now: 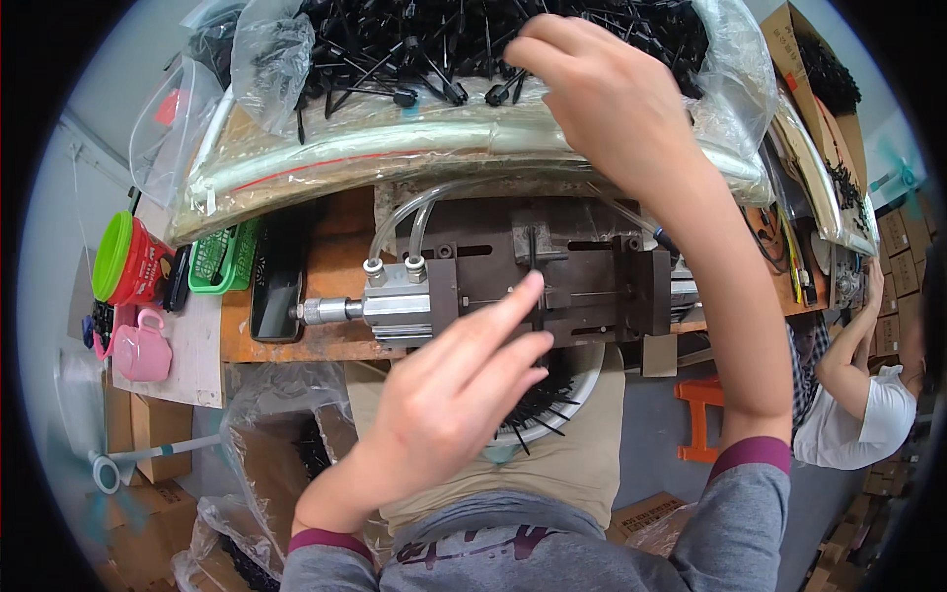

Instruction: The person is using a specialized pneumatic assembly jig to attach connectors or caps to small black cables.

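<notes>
nearest, we note dark purple script across the grey sweatshirt, partly lost in folds. left hand: open, fingers loosely extended, index fingertip at the slim black part; contact we cannot tell. the part sits in the metal fixture just beyond that hand, long axis pointing roughly straight away from us. off to its left, a red tub bears dark print. farther, right hand: fingers curled at the black pile; grip we cannot tell.
</notes>
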A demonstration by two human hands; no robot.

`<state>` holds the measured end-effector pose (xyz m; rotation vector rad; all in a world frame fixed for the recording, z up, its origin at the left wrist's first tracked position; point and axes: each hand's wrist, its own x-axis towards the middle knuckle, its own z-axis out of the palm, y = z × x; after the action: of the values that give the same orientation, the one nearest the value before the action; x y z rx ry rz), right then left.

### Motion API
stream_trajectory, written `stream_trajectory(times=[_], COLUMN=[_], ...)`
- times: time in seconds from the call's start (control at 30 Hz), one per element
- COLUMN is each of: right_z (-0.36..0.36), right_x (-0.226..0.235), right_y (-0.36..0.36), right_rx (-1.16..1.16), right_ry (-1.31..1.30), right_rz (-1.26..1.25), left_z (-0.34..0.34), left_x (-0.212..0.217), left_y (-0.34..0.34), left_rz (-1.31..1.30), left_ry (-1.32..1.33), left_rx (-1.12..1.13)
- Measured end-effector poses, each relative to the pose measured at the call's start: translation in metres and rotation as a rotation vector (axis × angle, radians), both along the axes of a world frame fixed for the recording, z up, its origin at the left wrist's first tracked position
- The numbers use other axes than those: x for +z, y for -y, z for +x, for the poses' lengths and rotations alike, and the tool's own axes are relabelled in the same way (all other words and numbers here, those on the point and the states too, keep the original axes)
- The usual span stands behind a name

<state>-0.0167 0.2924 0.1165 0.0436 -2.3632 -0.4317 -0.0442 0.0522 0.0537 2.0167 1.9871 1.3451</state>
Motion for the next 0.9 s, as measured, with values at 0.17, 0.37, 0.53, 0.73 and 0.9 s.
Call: stream_trajectory(times=[0.17, 0.37, 0.53, 0.73, 0.9], right_z=[-0.059, -0.063, -0.034, 0.007, 0.035], right_x=[-0.014, -0.014, -0.013, -0.011, -0.007], right_y=[-0.035, -0.029, -0.046, -0.048, -0.067], right_rx=[-0.126, -0.050, 0.016, 0.218, 0.294], right_ry=[0.270, 0.354, 0.316, -0.082, -0.244], right_rz=[0.146, 0.204, 0.182, -0.575, -1.417], left_z=[0.025, 0.034, 0.029, 0.029, 0.026], left_x=[-0.031, -0.050, -0.049, -0.052, -0.049], left_y=[-0.006, -0.004, -0.013, -0.015, -0.015], left_rz=[-0.075, -0.141, -0.153, -0.145, -0.151], left_ry=[-0.125, -0.192, -0.231, -0.209, -0.169], left_rx=[0.094, 0.104, 0.119, 0.132, 0.103])
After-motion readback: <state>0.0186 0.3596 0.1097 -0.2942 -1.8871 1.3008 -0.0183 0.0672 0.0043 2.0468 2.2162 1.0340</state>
